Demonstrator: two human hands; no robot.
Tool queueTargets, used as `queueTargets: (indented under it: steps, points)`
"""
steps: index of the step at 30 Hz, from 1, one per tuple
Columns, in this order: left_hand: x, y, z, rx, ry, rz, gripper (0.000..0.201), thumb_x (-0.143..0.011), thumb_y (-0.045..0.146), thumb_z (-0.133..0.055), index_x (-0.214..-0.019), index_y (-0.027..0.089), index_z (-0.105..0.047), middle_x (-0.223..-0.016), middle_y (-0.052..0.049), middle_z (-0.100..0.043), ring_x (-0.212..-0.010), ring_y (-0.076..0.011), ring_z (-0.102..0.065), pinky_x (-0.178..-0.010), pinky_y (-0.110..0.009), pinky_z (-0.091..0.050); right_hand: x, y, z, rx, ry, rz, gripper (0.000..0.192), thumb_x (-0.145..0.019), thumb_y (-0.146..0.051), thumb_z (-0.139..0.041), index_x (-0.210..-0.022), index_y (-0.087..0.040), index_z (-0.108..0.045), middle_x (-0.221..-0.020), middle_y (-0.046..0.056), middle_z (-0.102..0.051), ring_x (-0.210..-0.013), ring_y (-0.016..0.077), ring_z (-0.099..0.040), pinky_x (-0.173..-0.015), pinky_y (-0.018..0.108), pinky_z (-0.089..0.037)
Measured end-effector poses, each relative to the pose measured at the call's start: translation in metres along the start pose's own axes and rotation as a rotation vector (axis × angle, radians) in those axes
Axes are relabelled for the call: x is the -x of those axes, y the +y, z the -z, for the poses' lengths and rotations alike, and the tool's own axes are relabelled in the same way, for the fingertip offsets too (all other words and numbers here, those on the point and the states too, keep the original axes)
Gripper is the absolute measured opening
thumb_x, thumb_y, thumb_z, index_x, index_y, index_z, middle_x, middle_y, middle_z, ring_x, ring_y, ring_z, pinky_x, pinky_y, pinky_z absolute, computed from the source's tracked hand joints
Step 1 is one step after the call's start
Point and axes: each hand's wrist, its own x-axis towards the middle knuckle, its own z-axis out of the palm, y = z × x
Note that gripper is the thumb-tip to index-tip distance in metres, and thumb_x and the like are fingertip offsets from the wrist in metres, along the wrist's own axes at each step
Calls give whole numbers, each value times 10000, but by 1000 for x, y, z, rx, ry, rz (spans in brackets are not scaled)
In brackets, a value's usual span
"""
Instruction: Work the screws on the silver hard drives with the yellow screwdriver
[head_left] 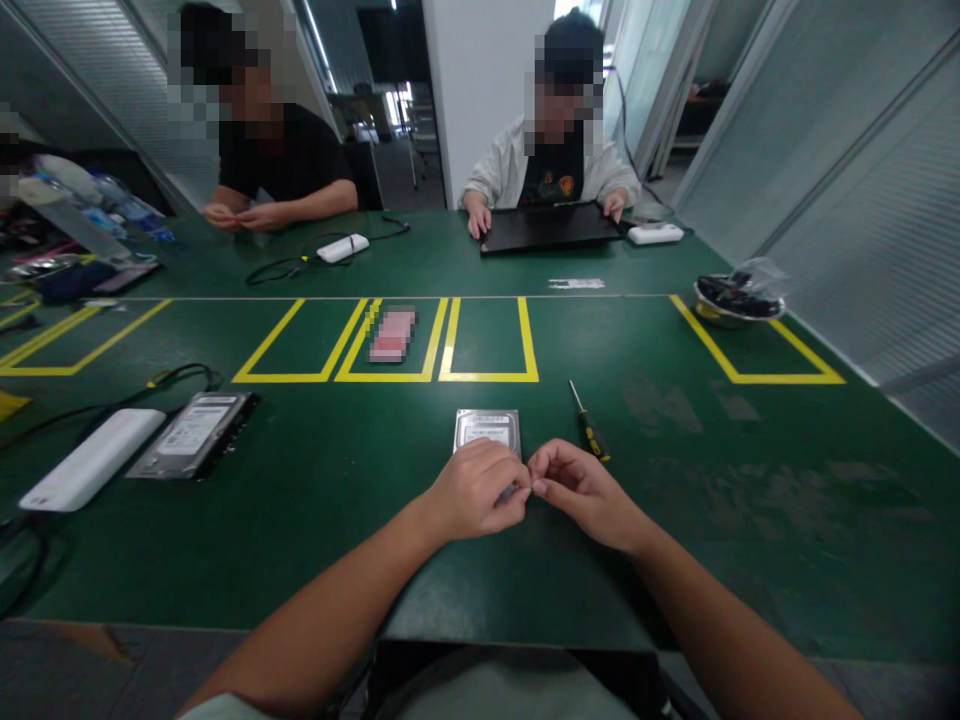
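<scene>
Our left hand [476,492] and right hand [581,490] meet fingertip to fingertip near the table's [675,540] front edge, at its middle. Both hands are curled narrow, and they pinch something very small between them; we cannot tell what it is. The left hand rests over the near end of a silver hard drive [487,428], which lies flat on the green table just beyond our knuckles and is partly covered by them.

Just to the right of the drive, a single screwdriver [588,423] with a yellow and black handle lies on the table, its tip pointing away from us, close to the right hand but not touching it.

Toward the left edge lies a second hard drive [193,436], label up, and beside it, touching or nearly so, a long white box [90,458]. Black cables [180,374] curl behind them.

Further back, yellow tape marks boxes [487,340] across the middle of the table; we count three side by side in the centre, one holding a small pink blurred item [391,334], and part of others at the left and right.

Near the right edge sits one metal bowl [735,300] full of dark parts.

At the far edge sit two other people. One on the left has hands [236,216] together; one in the centre rests both hands on a black laptop [550,228].
</scene>
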Motion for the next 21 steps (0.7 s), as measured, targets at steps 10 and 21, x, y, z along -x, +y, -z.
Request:
queueTargets:
  steps: [10,21]
  points:
    - [1,0,0,0,-10,9,30,-818,165,-575,-837,185,-563,-781,-31,-665,-721,-162,-586,-699,-318,-462,1,-3,-1,2,-27,-20,156,-892,-281,-662,-924,-188,-541,-844,-8,-532,-783,121,-498,-719,259,-404]
    - [0,1,1,4,2,-1,38,-817,161,-584,-833,179,-555,-776,-31,-662,-710,-161,-577,-691,-321,-466,0,0,-3,-43,7,10,181,-886,-265,-670,-881,-211,-497,-853,-13,-529,-800,127,-497,-741,276,-401]
